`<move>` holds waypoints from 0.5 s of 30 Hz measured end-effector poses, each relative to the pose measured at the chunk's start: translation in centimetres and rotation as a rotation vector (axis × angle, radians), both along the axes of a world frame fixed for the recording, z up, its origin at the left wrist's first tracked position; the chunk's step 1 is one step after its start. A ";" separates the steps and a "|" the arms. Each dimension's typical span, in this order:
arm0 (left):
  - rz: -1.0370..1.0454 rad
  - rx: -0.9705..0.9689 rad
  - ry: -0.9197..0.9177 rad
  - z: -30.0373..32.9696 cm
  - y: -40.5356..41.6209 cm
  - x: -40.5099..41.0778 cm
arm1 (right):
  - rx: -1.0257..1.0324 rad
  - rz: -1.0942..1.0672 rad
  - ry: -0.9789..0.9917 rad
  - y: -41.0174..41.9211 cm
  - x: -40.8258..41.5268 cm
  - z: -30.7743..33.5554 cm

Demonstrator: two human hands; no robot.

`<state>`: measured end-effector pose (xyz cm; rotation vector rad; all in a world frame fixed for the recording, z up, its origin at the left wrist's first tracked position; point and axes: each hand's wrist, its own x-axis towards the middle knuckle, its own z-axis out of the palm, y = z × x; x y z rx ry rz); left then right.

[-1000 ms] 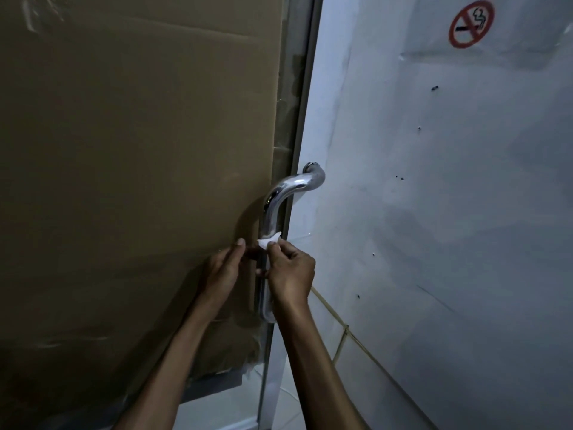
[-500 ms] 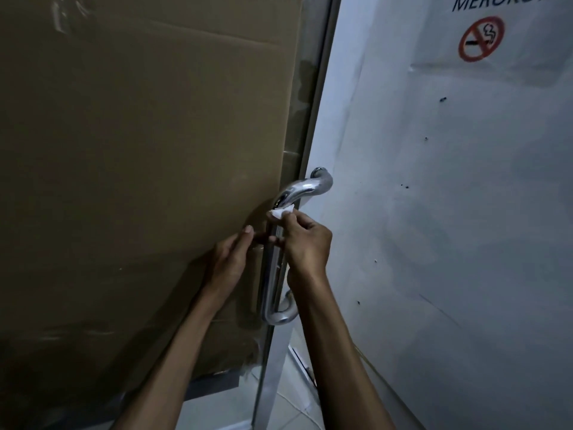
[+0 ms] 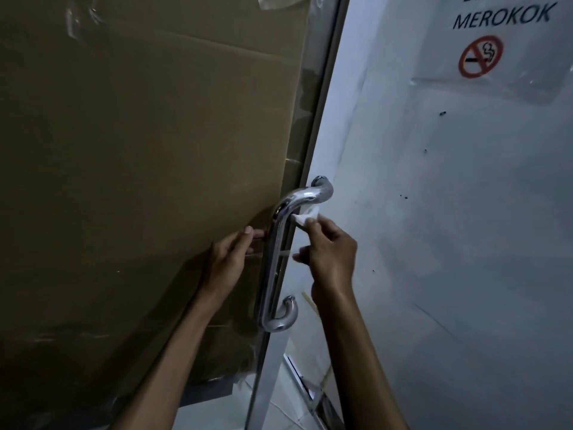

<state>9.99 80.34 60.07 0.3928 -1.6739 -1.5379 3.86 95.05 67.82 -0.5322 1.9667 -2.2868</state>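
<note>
1. While both forearms are stretching up from the bottom edge of the frame, the hands are sitting apart at centre frame, one on each side of the door handle (image 3: pixel 275 259).
2. Left hand (image 3: pixel 228 263) is lying left of the bar, fingers straight, thumb up, tips pointing at the bar. It is holding nothing. Contact with the bar: cannot tell, too dark.
3. Right hand (image 3: pixel 333 259) is sitting right of the bar, pinching a white tissue (image 3: pixel 305 217) between thumb and forefinger. Its other fingers are curling loosely below.
4. Tissue is sitting just under the handle's upper bend, right of the bar, slightly above centre frame. It is probably touching the underside of the bend; not certain.
5. Handle is chrome, running upright with a slight tilt, both ends curving right toward the door frame (image 3: pixel 322 103). Its lower end is showing just left of the right wrist.
6. Door frame is running as a pale metal strip from top centre down to bottom centre, leaning.
7. Brown cardboard sheet (image 3: pixel 139 150) is covering the door panel and filling the left half of the frame. Clear tape (image 3: pixel 77 17) is glinting at upper left.
8. Floor tiles (image 3: pixel 279 408) are showing at bottom centre, between the forearms.
9. White wall (image 3: pixel 434 243) is filling the right half, with small dark specks on it.
10. No-smoking sign (image 3: pixel 480 55) is hanging on the wall at upper right, reading "MEROKOK" above a red crossed circle.
</note>
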 end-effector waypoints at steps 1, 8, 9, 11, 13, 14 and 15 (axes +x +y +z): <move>-0.005 -0.007 0.005 -0.1 0.0 0.2 | 0.019 -0.081 0.091 0.6 -0.6 0.2; -0.034 -0.016 0.038 0.3 0.5 0.4 | 0.382 -0.499 0.709 1.5 -4.8 3.5; -0.031 -0.004 0.033 0.4 0.5 0.1 | 0.437 -0.505 0.776 1.2 -5.2 3.3; -0.032 0.020 0.031 0.4 0.5 -0.2 | 0.485 -0.461 0.864 0.6 -5.8 2.2; -0.025 0.030 0.033 0.3 0.4 -0.5 | 0.479 -0.417 0.899 0.1 -6.0 0.9; -0.024 0.035 0.034 0.2 0.4 -0.6 | 0.460 -0.399 0.924 0.0 -5.9 0.5; -0.024 0.043 0.038 0.2 0.4 -0.6 | 0.445 -0.373 0.988 -0.1 -5.9 0.1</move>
